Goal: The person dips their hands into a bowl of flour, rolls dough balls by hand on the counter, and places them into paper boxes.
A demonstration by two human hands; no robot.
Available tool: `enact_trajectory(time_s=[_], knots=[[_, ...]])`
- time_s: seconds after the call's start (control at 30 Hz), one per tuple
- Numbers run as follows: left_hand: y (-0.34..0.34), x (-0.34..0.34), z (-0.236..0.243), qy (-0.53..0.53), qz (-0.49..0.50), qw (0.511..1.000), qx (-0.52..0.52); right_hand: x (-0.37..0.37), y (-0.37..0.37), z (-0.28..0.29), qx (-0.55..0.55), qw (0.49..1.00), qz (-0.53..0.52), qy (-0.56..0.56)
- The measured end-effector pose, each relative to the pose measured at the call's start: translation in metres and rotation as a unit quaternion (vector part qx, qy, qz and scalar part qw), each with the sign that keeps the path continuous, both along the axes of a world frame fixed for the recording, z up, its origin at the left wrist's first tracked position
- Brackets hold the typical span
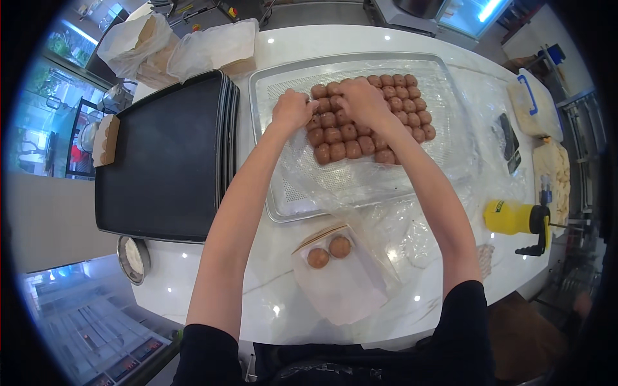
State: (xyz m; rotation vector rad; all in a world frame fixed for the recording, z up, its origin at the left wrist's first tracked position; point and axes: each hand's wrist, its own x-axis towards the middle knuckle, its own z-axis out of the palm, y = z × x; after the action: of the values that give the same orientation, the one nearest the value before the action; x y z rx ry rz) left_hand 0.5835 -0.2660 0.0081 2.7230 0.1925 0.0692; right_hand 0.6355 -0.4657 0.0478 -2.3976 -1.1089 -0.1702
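Note:
Rows of brown dough balls (349,132) sit packed together on plastic film over a perforated metal tray (293,193). At the block's left edge, my left hand (294,110) has its fingers curled in against the balls. My right hand (365,101) reaches over the upper rows, knuckles up and fingers bent down among them. Both hands are closed, and their fingertips are partly hidden, so what they pinch cannot be made out. Clear plastic film (380,183) lies crumpled along the tray's near side. Closer to me, a white paper box (341,296) holds two brown balls (329,251).
Stacked black baking trays (161,161) stand on the left, beside a metal bowl of white powder (133,258). Bagged boxes (215,48) are at the back left. Rightward are a yellow spray bottle (508,217), a lidded plastic tub (534,106) and a dark flat object (508,143).

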Motion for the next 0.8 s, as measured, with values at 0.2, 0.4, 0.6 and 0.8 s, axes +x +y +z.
enact_trajectory(time_s=[0.2,0.4,0.6,0.8], knots=[[-0.009,-0.017,0.009,-0.077,0.000,0.997,0.008,0.040,0.058,-0.023,-0.161,0.978,-0.127,0.022],[0.001,-0.032,0.015,0.014,-0.001,0.984,-0.180,0.034,0.083,-0.015,-0.249,0.949,-0.169,0.091],[0.006,-0.045,0.006,-0.050,0.071,0.963,-0.255,0.032,0.071,-0.016,-0.210,0.969,-0.112,0.070],[-0.003,-0.062,0.028,-0.086,0.082,0.962,-0.245,0.035,0.054,-0.025,-0.087,0.994,-0.031,0.065]])
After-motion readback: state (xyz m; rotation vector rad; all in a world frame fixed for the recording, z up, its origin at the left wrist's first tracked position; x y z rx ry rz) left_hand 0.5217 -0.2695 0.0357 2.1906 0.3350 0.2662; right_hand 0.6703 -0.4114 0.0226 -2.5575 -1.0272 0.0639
